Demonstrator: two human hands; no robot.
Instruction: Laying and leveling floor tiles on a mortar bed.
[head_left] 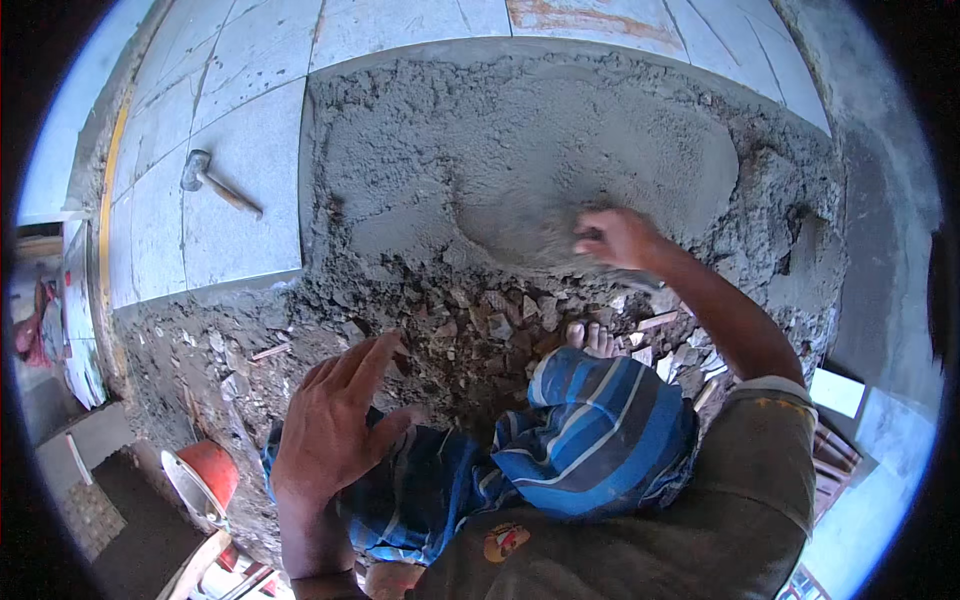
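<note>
My right hand (625, 240) reaches out over a bed of wet grey mortar (400, 140). Its fingers are curled round what looks like a trowel (545, 225), whose grey blade is smeared by motion and hard to tell from the mortar. The surface around it is partly smoothed, while the left side is rougher. Nearer to me, my left hand (335, 420) is held above my left knee, fingers stretched and thumb apart, with nothing in it.
Large pale tiles (245, 180) border the mortar on the left and far sides. A hammer (220, 185) lies on the left tiles. Broken rubble (500, 320) covers the ground by my bare foot (590, 338). An orange bucket (205, 480) tips over at the lower left.
</note>
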